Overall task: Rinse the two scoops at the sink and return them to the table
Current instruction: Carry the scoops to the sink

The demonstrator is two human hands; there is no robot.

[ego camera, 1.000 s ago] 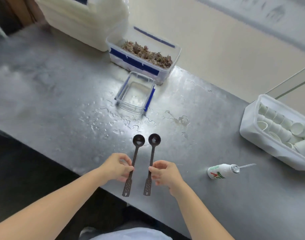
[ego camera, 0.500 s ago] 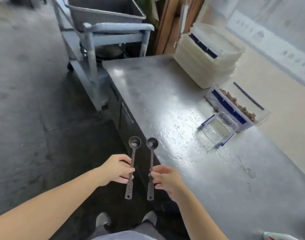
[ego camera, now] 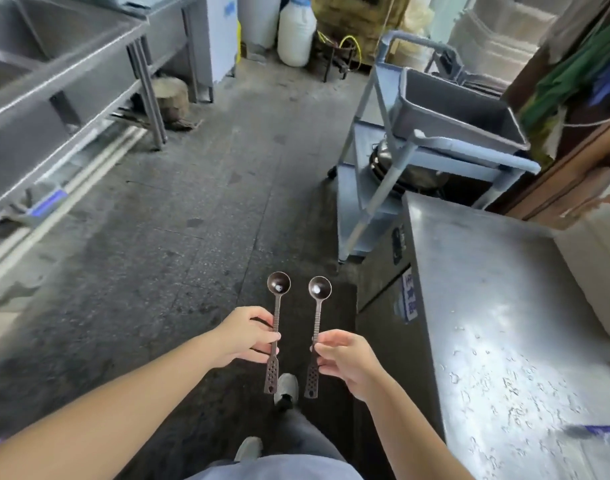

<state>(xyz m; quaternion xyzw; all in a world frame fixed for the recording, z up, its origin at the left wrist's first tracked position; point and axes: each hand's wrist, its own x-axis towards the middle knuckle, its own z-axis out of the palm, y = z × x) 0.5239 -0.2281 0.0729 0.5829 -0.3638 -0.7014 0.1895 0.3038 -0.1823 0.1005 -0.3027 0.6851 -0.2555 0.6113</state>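
Left scoop (ego camera: pixel 277 313) and right scoop (ego camera: pixel 317 318): dark metal, round bowls at 12 o'clock, ribbed stems, perforated flat ends. Left hand (ego camera: pixel 243 336) pinches one stem, right hand (ego camera: pixel 348 362) the other, above grey floor (ego camera: pixel 192 220). Wet steel table (ego camera: pixel 504 306) at 3 o'clock.

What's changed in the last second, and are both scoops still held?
The person turned away from the table, now at the right, carrying the left scoop and right scoop from over its wet top to over the floor, sink unit ahead-left. Unchanged: left hand and right hand each pinch a handle, bowls forward.
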